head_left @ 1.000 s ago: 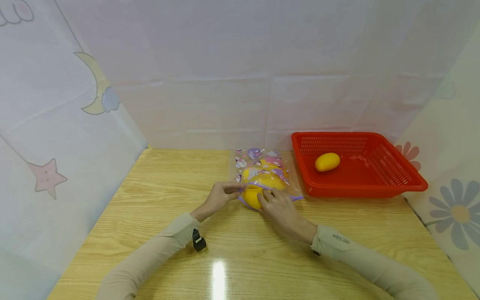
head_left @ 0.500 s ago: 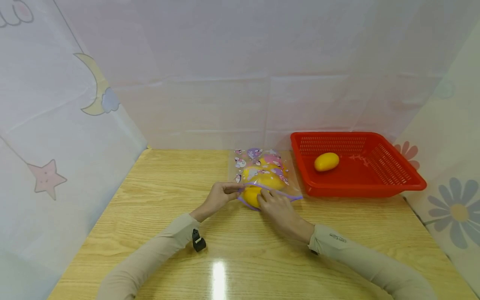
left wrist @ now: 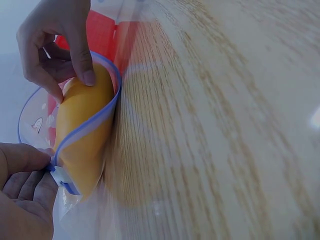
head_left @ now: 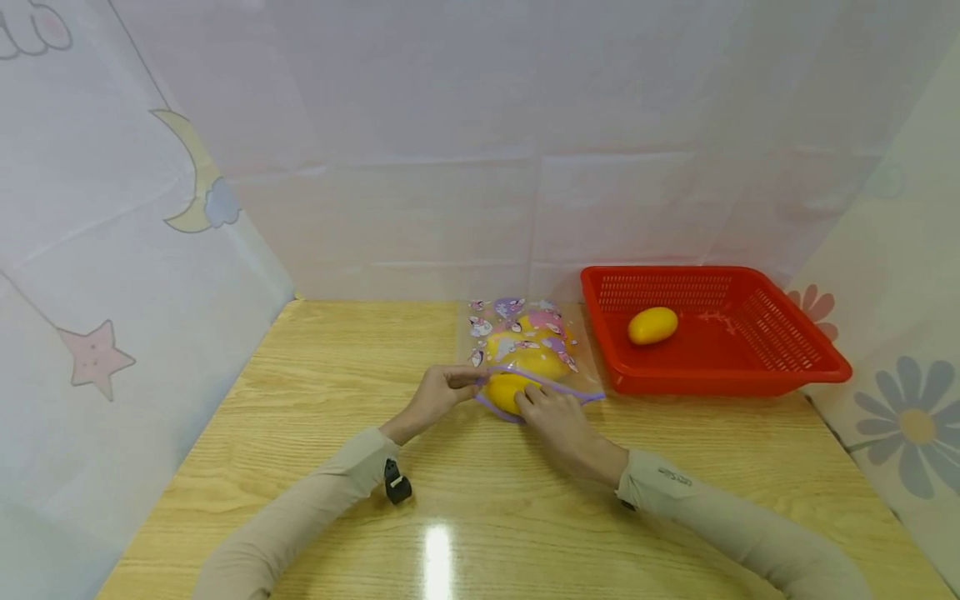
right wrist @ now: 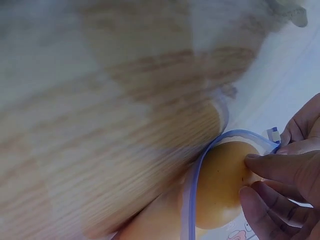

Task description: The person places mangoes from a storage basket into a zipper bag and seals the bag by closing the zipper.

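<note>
A clear zip bag (head_left: 480, 337) printed with pink and purple figures lies on the table, with several yellow mangoes inside its far part. One more yellow mango (left wrist: 82, 125) sits in the bag's open mouth, ringed by the purple zip edge (right wrist: 192, 190). At the left corner of that mouth, my left hand (head_left: 437, 396) pinches the edge beside a white slider (left wrist: 61, 176). My right hand (head_left: 561, 425) holds the near mango's right end, thumb and fingertips against its skin. In the right wrist view, the thumb and a finger (right wrist: 252, 202) meet the mango from two sides.
A red slotted basket (head_left: 697, 382) stands to the right of the bag, holding one yellow mango (head_left: 652, 326). The wooden table (head_left: 352, 333) ends at a pale cloth backdrop (head_left: 412, 225) behind. Cloth walls also rise at left and right.
My right fingers have shifted slightly toward me along the near mango, and more of its top shows. My left hand keeps its pinch on the bag's corner.
</note>
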Demonstrator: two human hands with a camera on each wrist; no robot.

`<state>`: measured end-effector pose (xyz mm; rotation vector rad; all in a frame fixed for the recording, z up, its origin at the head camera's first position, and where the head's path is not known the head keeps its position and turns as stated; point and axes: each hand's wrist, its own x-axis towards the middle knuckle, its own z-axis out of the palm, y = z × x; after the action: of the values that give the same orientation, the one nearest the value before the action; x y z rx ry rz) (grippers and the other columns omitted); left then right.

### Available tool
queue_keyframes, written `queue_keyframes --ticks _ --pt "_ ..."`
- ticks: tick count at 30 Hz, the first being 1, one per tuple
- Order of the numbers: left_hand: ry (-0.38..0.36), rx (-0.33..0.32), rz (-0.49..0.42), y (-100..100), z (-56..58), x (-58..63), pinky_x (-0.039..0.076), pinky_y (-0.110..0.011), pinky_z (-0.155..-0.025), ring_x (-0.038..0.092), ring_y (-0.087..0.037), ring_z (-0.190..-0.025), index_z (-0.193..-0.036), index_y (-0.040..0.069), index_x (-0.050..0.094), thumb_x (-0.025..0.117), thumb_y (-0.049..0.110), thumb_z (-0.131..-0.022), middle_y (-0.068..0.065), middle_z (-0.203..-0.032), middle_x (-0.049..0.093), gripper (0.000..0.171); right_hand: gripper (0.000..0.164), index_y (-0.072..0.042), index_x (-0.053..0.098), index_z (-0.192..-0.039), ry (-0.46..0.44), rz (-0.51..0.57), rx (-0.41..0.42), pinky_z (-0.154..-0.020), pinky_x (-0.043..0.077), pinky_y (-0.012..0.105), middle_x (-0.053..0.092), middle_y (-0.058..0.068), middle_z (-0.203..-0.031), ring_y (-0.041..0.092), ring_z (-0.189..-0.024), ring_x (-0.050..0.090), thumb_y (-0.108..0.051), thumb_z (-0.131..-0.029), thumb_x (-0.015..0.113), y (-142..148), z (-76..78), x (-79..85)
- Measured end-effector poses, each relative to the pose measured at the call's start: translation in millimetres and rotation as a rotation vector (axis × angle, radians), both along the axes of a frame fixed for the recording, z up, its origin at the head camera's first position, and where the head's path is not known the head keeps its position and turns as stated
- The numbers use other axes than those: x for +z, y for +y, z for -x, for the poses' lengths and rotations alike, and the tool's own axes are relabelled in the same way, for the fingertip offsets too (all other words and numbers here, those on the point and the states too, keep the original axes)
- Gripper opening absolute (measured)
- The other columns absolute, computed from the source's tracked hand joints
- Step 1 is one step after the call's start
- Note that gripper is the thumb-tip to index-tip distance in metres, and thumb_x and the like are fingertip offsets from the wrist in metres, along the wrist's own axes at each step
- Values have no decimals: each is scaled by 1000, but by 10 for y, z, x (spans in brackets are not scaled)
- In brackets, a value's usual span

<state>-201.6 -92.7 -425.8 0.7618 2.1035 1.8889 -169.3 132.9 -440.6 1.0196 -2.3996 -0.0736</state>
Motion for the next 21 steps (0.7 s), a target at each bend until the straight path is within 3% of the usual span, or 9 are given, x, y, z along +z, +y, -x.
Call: queue_keyframes --ticks 11,21 --pt "-11 -1 -9 2 -4 2 46 -41 -86 49 -40 -106 -113 -12 53 51 -11 -84 -27 -116 51 29 23 -7 59 -85 -90 31 -3 -44 49 30 56 6 -80 21 -65 55 8 -71 67 43 -44 53" --pt "5 -4 -8 5 0 -3 47 -39 -84 49 -42 -105 -112 -13 53 51 -12 -83 -29 -114 51 29 12 -11 59 -80 -62 58 -10 -44 48 27 54 1 -73 17 -62 54 -12 -75 70 72 -44 69"
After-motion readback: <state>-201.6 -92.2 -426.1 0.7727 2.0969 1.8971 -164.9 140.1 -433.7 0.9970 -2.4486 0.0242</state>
